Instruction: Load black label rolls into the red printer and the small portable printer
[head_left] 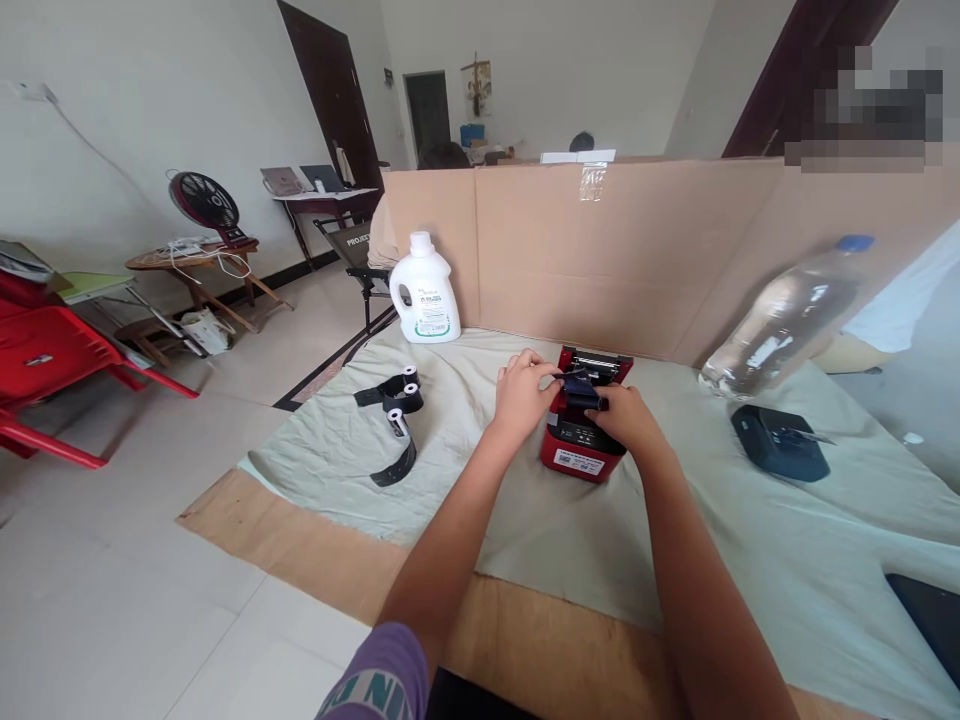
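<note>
A red and black label printer (pixel 581 450) stands on the pale green cloth with its lid raised. Over its open bay is a dark roll of paper (pixel 583 392). My left hand (pixel 523 393) is closed, thumb and fingertips pinching the dark strip of this roll at its left side. From the right, my right hand (pixel 628 415) grips the roll's near right end with its fingers. The roll's underside and part of the bay are hidden. Left of the printer, several black rolls (pixel 407 398) with white cores lie on the cloth, their strips partly unwound.
A white detergent jug (pixel 427 300) stands by the cardboard wall (pixel 570 260). To the right are a large clear bottle (pixel 787 310) leaning on the cardboard, a dark box-shaped object (pixel 780 445) and a black flat item (pixel 930 620). The wooden board's edge (pixel 300 540) runs along the front.
</note>
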